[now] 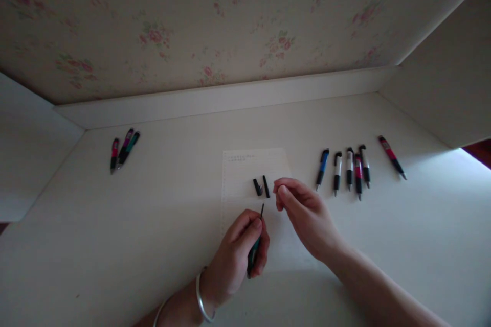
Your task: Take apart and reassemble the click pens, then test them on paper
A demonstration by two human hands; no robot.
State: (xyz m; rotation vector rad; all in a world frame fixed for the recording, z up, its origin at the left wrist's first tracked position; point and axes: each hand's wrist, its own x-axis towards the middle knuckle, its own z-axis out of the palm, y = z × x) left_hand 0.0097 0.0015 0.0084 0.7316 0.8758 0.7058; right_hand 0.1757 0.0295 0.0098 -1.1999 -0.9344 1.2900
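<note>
– Grip readings, left and right?

– Left grip (pixel 233 250): fingers curled round a pen barrel (pixel 253 254), which is clasped firmly. Right grip (pixel 301 207): fingertips brought close to the thumb; whether anything small is pinched there cannot be told.

– Edges and room?

– Desk (pixel 172 204) bounded at the back by a raised white strip (pixel 230 98), at the sides by a left panel (pixel 34 148) and a right panel (pixel 445 61). Both hands are placed well forward of the strip. A broad stretch of white surface is seen between the paper (pixel 238 179) and three pens (pixel 125 148) at far left; a narrower one separates the right hand from five pens (pixel 349 168). One red pen (pixel 391 156) is set apart, nearest the right panel.

– Appearance of the held piece?

– Dark, with green showing between thumb and fingers; tilted, held above the lower part of the paper. A thin dark rod (pixel 262 211) is seen projecting past the thumb.

– Loose parts?

– Two, both black, laid side by side on the paper: a clip piece (pixel 257 187) and a slim piece (pixel 266 186). Faint writing is noted along the sheet's top.
</note>
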